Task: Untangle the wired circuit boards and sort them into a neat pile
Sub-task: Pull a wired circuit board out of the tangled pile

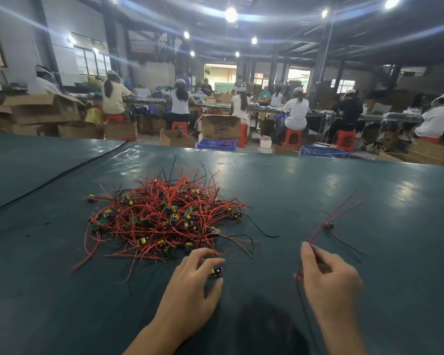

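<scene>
Barely started: big tangled heap of wired circuit boards [164, 216] sits mid-worktop [318, 180]. Left hand [195, 280] grips one small board [216, 271] at the heap's near edge; right hand [326, 275] pinches red wires [321, 229] of a separated board [328, 224]. No neat pile yet.
</scene>
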A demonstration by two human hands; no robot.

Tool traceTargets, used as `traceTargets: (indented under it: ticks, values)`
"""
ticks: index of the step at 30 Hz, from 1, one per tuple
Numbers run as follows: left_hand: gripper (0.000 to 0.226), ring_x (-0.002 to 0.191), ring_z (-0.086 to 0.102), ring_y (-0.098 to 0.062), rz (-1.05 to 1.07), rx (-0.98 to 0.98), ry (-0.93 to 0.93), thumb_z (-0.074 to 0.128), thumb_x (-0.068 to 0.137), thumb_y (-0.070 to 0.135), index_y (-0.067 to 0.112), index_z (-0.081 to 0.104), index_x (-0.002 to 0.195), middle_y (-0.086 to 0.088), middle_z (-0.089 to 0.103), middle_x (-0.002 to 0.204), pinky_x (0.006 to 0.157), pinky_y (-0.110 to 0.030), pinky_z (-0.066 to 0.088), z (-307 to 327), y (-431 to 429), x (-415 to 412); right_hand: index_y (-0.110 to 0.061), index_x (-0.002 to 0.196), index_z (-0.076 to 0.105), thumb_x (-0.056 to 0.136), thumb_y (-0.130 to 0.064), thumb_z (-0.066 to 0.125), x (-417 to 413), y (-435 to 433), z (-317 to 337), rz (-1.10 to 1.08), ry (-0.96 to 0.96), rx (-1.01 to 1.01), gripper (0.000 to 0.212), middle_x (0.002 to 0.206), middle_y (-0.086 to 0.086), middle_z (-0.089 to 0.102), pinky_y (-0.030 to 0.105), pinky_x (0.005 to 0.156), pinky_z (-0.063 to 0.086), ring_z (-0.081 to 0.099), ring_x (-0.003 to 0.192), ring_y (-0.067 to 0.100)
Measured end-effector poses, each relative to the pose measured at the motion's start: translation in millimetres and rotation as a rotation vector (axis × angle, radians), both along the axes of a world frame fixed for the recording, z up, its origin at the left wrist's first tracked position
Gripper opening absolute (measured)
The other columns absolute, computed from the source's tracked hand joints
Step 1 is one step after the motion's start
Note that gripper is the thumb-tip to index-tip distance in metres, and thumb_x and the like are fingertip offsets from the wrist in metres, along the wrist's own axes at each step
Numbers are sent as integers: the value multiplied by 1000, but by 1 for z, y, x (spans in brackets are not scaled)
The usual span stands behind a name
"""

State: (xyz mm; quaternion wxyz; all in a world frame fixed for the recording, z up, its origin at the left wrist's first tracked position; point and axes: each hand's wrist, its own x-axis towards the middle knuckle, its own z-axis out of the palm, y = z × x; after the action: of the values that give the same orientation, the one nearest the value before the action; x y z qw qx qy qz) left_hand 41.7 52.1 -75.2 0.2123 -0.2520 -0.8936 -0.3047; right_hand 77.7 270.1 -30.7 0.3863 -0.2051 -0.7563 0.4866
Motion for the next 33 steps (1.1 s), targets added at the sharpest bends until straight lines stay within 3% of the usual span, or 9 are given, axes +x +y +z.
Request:
traceTargets:
  ticks: [4,8,11,16,19,22,26,29,33]
  values:
    - [35,130,33,-8,132,-59,-16,56,90,37,34,55,125,12,36,142,107,-25,28,1,-3,-4,-15,86,77,90,-29,63,6,26,-13,-51,-452,347,20,73,6,59,29,58,39,51,62,24]
    - [44,140,22,-8,95,-135,-131,48,93,45,39,44,137,12,24,154,112,-30,23,-3,-4,-4,-28,117,65,92,-46,53,11,22,-19,-88,-764,444,33,113,2,57,29,72,45,60,97,26]
    - [53,145,7,-7,70,-298,-224,34,96,54,45,22,146,12,6,160,116,-33,12,-11,-3,-4,-35,131,51,92,-54,47,11,15,-18,-117,-857,568,44,123,-2,51,32,88,42,55,110,20]
    - [48,140,20,-9,121,-323,-128,31,95,57,46,29,142,15,28,152,113,-29,15,-13,-1,-2,-32,130,56,89,-47,56,8,-9,-18,-75,-568,553,44,113,-6,55,35,92,36,53,106,19]
    - [23,112,42,-2,113,-216,-70,43,92,51,41,52,111,25,51,111,99,-22,28,-8,-2,-1,-31,127,60,88,-43,58,8,-33,-22,91,-472,561,41,106,-10,56,34,90,37,54,103,16]
    - [10,91,45,1,64,-102,-41,53,89,48,39,51,94,24,53,90,86,-18,31,-2,1,2,-36,127,58,90,-45,56,7,-50,-30,266,-439,551,39,100,-17,51,28,88,38,53,95,8]
    - [12,86,52,3,-22,53,71,61,88,37,33,60,99,23,59,91,81,-23,40,5,10,7,-35,103,69,91,-42,57,7,-63,-34,462,-316,268,17,87,-17,64,22,74,49,58,76,2]
    - [26,82,53,5,-131,123,133,59,85,37,28,63,109,22,60,95,74,-25,47,10,14,12,-31,79,75,97,-36,50,8,-71,-26,582,-225,-39,32,73,-10,72,18,63,49,65,68,5]
    - [41,82,55,7,-256,185,212,65,85,36,29,54,123,22,59,100,73,-22,47,11,16,15,-16,70,75,95,-20,55,11,-71,-15,659,-47,-320,33,66,5,72,16,50,46,64,55,9]
